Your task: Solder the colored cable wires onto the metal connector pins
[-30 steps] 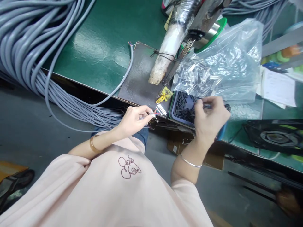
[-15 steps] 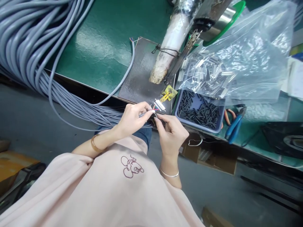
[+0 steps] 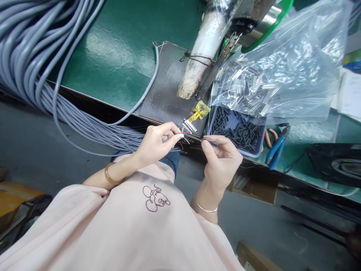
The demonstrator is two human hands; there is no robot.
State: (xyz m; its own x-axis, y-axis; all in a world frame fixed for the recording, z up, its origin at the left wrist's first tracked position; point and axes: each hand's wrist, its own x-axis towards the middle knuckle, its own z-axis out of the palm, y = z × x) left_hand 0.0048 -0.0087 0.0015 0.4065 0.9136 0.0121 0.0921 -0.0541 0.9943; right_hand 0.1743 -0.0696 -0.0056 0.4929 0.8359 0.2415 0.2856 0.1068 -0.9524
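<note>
My left hand [image 3: 160,141] pinches the stripped end of a grey cable, and thin coloured wires [image 3: 184,131] fan out past its fingertips. Just beyond them a metal pin connector [image 3: 190,126] sits at the bench edge, joined to a yellow clip-like holder [image 3: 199,112]. To the right, my right hand [image 3: 221,160] is closed, thumb against forefinger, near a dark slender piece by the bench edge; what it grips is too small to make out. The tip of a soldering iron [image 3: 218,66] points down above the yellow holder.
A blue tray [image 3: 262,145] of short black tubes lies right of the connector, under a clear bag [image 3: 304,75] of metal connectors. Blue-handled pliers [image 3: 276,150] lie beyond it. A thick grey cable bundle [image 3: 25,56] fills the left. A white wrapped tube [image 3: 194,67] overhangs the dark mat [image 3: 163,82].
My right hand has moved away to the right from the wire ends. My left hand stays at about the same place, holding the cable.
</note>
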